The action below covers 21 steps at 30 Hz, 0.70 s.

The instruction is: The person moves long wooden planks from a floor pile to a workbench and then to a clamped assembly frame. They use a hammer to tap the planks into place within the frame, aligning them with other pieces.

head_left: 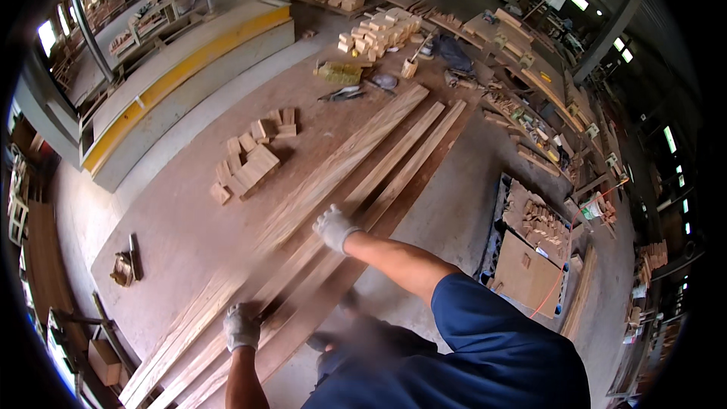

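Note:
Three long wooden boards lie side by side on the large brown work table (174,220), running from the lower left to the upper right. The wide board (356,155) is on the left, with a narrower middle board (401,144) and a right board (424,153) beside it. White work gloves cover both hands. My right hand (335,229) is closed on the middle board about halfway along it. Nearer to me, my left hand (242,326) grips the same board, its fingers curled at the edge and partly hidden. Dark gaps show between the boards.
Short wood blocks (254,170) lie left of the boards, and a pile of pale blocks (379,34) stands at the far end. A dark tool (135,257) sits at left. A crate of wood pieces (530,250) stands right; a yellow-striped ledge (189,68) runs behind.

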Available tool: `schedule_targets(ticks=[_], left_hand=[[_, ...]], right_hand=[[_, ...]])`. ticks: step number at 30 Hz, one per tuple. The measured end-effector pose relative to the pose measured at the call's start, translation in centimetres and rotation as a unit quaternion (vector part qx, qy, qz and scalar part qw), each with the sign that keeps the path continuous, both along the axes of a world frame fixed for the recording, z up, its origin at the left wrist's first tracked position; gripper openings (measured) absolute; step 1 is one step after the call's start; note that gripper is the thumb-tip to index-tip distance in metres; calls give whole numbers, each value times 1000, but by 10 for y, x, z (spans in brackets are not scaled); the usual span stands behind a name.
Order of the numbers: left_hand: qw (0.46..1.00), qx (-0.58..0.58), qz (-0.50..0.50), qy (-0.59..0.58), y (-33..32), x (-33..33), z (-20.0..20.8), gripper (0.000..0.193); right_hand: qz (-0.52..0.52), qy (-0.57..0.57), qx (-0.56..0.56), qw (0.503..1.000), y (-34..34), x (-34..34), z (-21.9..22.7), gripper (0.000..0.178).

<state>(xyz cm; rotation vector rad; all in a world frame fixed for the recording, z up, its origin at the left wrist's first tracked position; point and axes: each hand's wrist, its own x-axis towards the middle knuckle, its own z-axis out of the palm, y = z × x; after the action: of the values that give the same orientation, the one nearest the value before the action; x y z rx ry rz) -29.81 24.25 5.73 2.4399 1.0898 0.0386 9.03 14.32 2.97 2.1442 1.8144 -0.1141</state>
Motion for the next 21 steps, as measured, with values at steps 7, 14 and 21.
schedule_targets(ticks=[7,14,21], left_hand=[[998,47,-17,-38,4,-40,0,43],[997,-52,29,-58,-16,-39,29,20],[998,42,-11,46,-49,-14,36,41]], right_hand=[[82,7,21,996,9,-9,76,27],[79,121,72,987,-18,-32,82,45],[68,167,4,984,-37,-74,82,66]])
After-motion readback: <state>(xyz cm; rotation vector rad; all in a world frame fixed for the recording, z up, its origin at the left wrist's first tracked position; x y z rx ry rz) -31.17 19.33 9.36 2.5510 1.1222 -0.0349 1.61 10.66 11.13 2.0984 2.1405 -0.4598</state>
